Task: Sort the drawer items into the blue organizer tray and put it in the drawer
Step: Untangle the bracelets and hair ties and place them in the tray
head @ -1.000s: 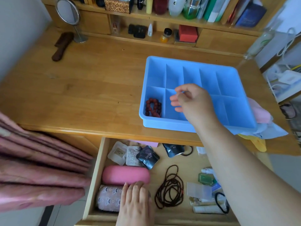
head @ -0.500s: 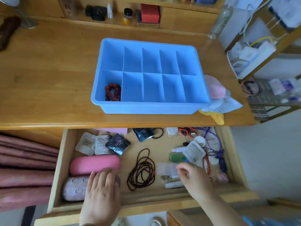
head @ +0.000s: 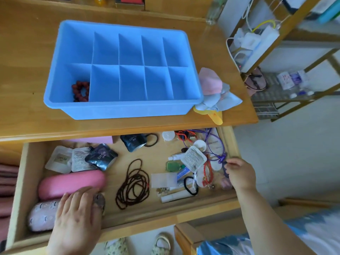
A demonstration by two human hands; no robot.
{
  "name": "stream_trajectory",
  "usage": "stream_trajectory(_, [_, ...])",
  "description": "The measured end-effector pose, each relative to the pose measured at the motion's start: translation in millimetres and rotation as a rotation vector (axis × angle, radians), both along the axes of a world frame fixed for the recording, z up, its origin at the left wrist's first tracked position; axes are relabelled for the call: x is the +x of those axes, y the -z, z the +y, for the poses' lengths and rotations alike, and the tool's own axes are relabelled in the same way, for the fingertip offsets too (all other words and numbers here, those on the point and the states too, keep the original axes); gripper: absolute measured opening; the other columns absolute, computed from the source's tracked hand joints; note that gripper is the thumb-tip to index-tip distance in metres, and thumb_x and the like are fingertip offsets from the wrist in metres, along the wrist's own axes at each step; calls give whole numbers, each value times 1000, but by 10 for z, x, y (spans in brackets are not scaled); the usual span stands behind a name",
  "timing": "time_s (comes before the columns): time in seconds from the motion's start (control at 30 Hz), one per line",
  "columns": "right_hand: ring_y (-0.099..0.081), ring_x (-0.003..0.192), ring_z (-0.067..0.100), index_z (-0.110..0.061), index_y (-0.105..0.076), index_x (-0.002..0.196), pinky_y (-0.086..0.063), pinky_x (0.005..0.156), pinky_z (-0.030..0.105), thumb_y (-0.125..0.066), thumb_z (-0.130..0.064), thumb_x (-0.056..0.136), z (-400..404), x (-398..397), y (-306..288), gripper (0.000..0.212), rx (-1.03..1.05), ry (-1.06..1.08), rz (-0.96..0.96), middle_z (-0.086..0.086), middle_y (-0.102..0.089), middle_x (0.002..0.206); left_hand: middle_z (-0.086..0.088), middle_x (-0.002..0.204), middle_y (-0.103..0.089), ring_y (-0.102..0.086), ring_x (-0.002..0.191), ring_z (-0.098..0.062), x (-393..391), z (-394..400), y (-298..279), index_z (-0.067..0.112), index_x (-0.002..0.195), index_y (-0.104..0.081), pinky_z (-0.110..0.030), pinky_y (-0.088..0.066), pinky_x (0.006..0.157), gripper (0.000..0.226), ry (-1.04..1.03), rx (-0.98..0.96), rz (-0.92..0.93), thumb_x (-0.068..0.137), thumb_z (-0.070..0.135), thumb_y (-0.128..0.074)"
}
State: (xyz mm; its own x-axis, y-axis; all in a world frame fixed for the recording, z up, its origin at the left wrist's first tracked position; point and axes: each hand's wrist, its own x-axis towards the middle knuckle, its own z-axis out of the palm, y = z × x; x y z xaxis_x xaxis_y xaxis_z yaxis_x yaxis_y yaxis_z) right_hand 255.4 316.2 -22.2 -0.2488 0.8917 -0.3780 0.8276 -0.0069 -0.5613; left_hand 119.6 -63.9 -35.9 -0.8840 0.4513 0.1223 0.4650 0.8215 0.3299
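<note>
Barely begun: only red beads sit in the blue tray; the drawer is full. Right hand pinches a dark blue bracelet, left hand lies flat, fingers relaxed.

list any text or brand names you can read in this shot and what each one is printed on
"DPOR": dark sachet in the drawer, by the pink case.
"DPOR", partly readable: second dark sachet near the drawer's back edge.
White sachet: fine print, too small to read.
Pale packets at the left: print blurred.
Blue organizer tray: no text.
</note>
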Motion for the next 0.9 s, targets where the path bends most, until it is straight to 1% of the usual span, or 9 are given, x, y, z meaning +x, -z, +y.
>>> stream_trajectory(0.07, [-68,76,26,-27,-66,83,-55,80,42,-60,-7,80,42,13,-28,21,0,-10,25,6,-71,85,-20,102,-64,-54,91,-37,-3,3,1,3,103,-60,-54,-35,99,41,11,4,11,79,24,-35])
stream_trajectory(0.2, [-55,41,31,-30,-64,78,-51,53,40,-55,-7,84,-16,28,-23,25,-45,-35,34,8,-64,63,-20,102,-64,-52,93,-35,1,9,-7,3,103,-60,-54,-34,99,42,34,0,13,78,24,-34])
stream_trajectory(0.27, [-57,49,30,-34,-63,76,-53,57,43,-54,-12,85,-42,83,45,25,-51,-106,-14,5,-63,62,-20,102,-64,-53,92,-37,-1,10,0,2,103,-61,-54,-34,99,43,32,-8,13,78,24,-34])
stream_trajectory(0.33, [-61,65,24,-34,-66,85,-55,66,39,-54,-16,87,-74,119,72,22,-35,-222,-115,-1,-64,71,-20,101,-64,-55,91,-38,-6,9,15,2,102,-62,-54,-35,98,42,34,-11,26,78,23,-35])
stream_trajectory(0.47, [-62,98,19,-23,-62,117,-48,75,25,-53,-15,92,-94,69,98,28,56,-473,-408,-2,-66,111,-21,100,-65,-53,90,-36,-13,11,34,1,101,-62,-55,-37,96,42,49,2,54,79,23,-35])
stream_trajectory(0.57, [-61,93,18,-23,-54,115,-49,71,26,-46,-12,93,-110,-33,95,26,103,-665,-708,-2,-64,106,-21,100,-65,-52,91,-33,-16,10,47,2,102,-61,-55,-37,97,40,57,16,65,80,22,-35])
stream_trajectory(0.67, [-62,89,15,-20,-59,106,-48,68,24,-46,-11,93,-143,-132,73,21,149,-853,-920,-3,-65,100,-20,99,-65,-50,92,-30,-24,10,56,4,102,-60,-53,-36,98,38,53,36,70,80,22,-35])
stream_trajectory(0.77, [-62,88,16,-19,-62,102,-46,68,23,-47,-13,92,-131,-131,32,19,139,-955,-947,-2,-66,100,-19,100,-65,-51,93,-30,-25,10,59,4,102,-60,-51,-34,99,39,49,43,63,79,22,-36])
stream_trajectory(0.9, [-57,74,10,-23,-59,86,-45,63,21,-54,-35,89,-89,-83,-184,14,257,-1061,-777,-9,-59,84,-18,101,-65,-52,93,-30,-32,3,59,6,103,-60,-50,-34,100,39,33,48,51,78,23,-36])
